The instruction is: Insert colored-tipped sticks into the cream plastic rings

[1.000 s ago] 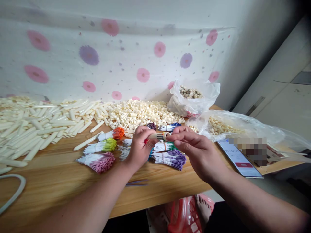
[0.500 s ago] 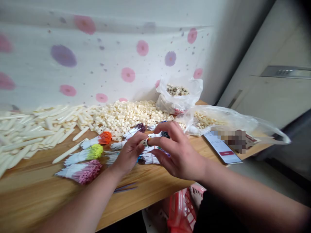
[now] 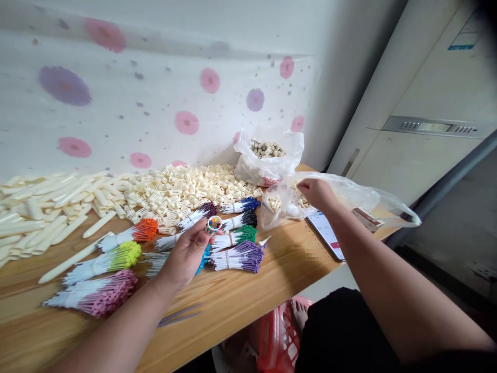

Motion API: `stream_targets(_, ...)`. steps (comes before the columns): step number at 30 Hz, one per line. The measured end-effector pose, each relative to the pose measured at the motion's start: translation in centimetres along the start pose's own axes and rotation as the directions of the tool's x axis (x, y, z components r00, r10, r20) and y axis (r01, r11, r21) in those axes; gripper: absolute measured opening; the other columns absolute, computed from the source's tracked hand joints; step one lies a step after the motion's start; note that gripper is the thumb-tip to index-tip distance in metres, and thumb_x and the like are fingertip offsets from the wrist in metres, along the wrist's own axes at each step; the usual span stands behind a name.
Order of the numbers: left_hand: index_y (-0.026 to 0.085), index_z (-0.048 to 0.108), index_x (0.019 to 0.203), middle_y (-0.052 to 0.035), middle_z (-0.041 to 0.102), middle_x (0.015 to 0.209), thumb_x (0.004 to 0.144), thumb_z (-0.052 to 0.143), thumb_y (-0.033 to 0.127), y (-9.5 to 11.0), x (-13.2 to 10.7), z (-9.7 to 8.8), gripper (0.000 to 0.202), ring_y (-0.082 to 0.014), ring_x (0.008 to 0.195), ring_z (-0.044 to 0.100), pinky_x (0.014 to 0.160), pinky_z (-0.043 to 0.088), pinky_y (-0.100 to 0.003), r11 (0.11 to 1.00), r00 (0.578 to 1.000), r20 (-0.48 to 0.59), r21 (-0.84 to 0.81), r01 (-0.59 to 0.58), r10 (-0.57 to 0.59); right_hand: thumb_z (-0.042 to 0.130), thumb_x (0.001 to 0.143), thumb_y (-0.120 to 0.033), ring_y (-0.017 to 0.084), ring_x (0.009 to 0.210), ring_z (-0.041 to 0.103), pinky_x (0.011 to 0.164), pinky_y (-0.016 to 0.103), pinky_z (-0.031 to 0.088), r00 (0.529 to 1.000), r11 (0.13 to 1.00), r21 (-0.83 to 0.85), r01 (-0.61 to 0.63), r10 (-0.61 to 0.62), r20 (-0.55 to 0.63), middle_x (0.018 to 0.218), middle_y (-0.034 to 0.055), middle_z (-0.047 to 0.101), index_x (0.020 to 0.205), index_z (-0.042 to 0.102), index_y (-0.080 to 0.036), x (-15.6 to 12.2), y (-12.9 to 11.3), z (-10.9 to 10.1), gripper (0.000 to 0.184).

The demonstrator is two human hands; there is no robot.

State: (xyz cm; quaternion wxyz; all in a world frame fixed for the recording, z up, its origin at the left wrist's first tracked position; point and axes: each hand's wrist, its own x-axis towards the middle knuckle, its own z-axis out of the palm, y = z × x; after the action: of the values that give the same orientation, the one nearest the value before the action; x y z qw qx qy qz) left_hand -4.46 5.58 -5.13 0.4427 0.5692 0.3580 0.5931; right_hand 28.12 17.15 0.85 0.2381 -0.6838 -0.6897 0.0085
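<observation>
My left hand (image 3: 191, 247) pinches a short cream plastic slotted pen collar (image 3: 214, 224) upright, its round mouth facing me with several coloured tips inside. My right hand (image 3: 319, 194) reaches into a clear plastic bag (image 3: 349, 189) of small cream plastic parts; its fingertips are hidden there. Around my left hand lie bundles of thin white refills with coloured ends: purple (image 3: 248, 256), green (image 3: 244, 234), black (image 3: 246, 218), blue (image 3: 248, 204), orange (image 3: 145, 229), yellow (image 3: 128, 255) and pink (image 3: 112, 292). A light blue bundle (image 3: 202, 261) is partly behind the hand.
Cream pen barrels (image 3: 46, 207) and a heap of slotted collars (image 3: 182, 186) line the wall side of the wooden table (image 3: 233, 295). A white bag (image 3: 252, 168) of small parts stands behind. A phone (image 3: 324, 235) and a small box (image 3: 367, 218) lie at right.
My right hand has left the collar and moved right and away from me to the clear bag. My left hand still holds the collar, now turned with its mouth showing. The view has shifted right.
</observation>
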Motion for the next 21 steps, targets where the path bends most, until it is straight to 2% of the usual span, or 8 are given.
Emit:
stream_targets(2, 0.022, 0.059, 0.072, -0.0042, 0.061, 0.077, 0.07, 0.063, 0.06, 0.0, -0.1, 0.1, 0.039, -0.0182, 0.074, 0.054, 0.068, 0.046, -0.033, 1.0, 1.0, 0.012, 0.012, -0.006, 0.006, 0.054, 0.085, -0.022, 0.018, 0.083, 0.06, 0.078, 0.032, 0.046, 0.994, 0.998, -0.062, -0.032, 0.038, 0.102, 0.087, 0.0071, 0.066, 0.088, 0.066, -0.013, 0.9, 2.2, 1.8, 0.015)
stream_targets(4, 0.023, 0.06, 0.073, -0.0042, 0.062, 0.079, 0.073, 0.061, 0.059, -0.1, -0.2, 0.0, 0.036, -0.0185, 0.077, 0.055, 0.07, 0.047, -0.033, 1.0, 0.999, 0.04, 0.014, -0.01, 0.009, 0.055, 0.088, -0.028, 0.017, 0.089, 0.06, 0.08, 0.036, 0.049, 0.982, 0.993, -0.103, -0.054, 0.072, 0.177, 0.1, 0.0069, 0.063, 0.1, 0.062, -0.014, 1.2, 3.3, 3.3, 0.019)
stream_targets(9, 0.022, 0.061, 0.077, -0.0053, 0.062, 0.082, 0.074, 0.06, 0.058, -0.4, -0.2, -0.2, 0.036, -0.0177, 0.074, 0.055, 0.07, 0.047, -0.034, 1.0, 0.999, 0.046, 0.03, 0.007, -0.009, 0.053, 0.09, -0.032, 0.019, 0.097, 0.059, 0.082, 0.038, 0.051, 0.956, 0.983, -0.165, -0.075, 0.118, 0.268, 0.113, 0.007, 0.058, 0.111, 0.057, -0.017, 1.7, 3.6, 5.2, 0.027)
stream_targets(12, 0.022, 0.062, 0.078, -0.0055, 0.062, 0.079, 0.07, 0.062, 0.061, -0.2, -0.2, -0.1, 0.04, -0.0179, 0.072, 0.055, 0.068, 0.048, -0.034, 0.999, 1.0, 0.006, 0.028, 0.014, -0.014, 0.053, 0.089, -0.032, 0.019, 0.098, 0.058, 0.083, 0.04, 0.05, 0.948, 0.97, -0.229, -0.08, 0.144, 0.282, 0.114, 0.0079, 0.058, 0.113, 0.056, -0.016, 2.2, 3.8, 5.6, 0.029)
stream_targets(15, 0.022, 0.062, 0.078, -0.006, 0.062, 0.081, 0.072, 0.061, 0.061, -0.2, -0.2, 0.0, 0.039, -0.0172, 0.072, 0.054, 0.069, 0.047, -0.034, 0.999, 0.999, 0.034, 0.028, 0.023, -0.023, 0.053, 0.089, -0.032, 0.02, 0.1, 0.057, 0.084, 0.041, 0.05, 0.956, 0.961, -0.264, -0.085, 0.153, 0.25, 0.117, 0.0081, 0.056, 0.113, 0.056, -0.017, 2.5, 4.0, 5.8, 0.028)
stream_targets(18, 0.022, 0.062, 0.077, -0.0057, 0.06, 0.081, 0.073, 0.061, 0.059, -0.3, -0.2, -0.2, 0.037, -0.017, 0.072, 0.052, 0.07, 0.046, -0.034, 1.0, 0.999, 0.047, 0.018, 0.023, -0.024, 0.052, 0.09, -0.032, 0.019, 0.1, 0.057, 0.084, 0.04, 0.049, 0.966, 0.962, -0.265, -0.066, 0.128, 0.223, 0.119, 0.0085, 0.055, 0.113, 0.056, -0.017, 2.4, 3.8, 5.8, 0.028)
stream_targets(21, 0.021, 0.061, 0.075, -0.005, 0.056, 0.075, 0.074, 0.058, 0.061, -0.3, -0.1, -0.3, 0.039, -0.0175, 0.071, 0.05, 0.069, 0.045, -0.034, 0.999, 0.998, 0.059, 0.045, 0.008, -0.01, 0.053, 0.09, -0.032, 0.018, 0.096, 0.059, 0.083, 0.038, 0.05, 0.97, 0.967, -0.253, -0.022, 0.082, 0.23, 0.111, 0.007, 0.059, 0.107, 0.058, -0.016, 2.3, 3.3, 5.7, 0.025)
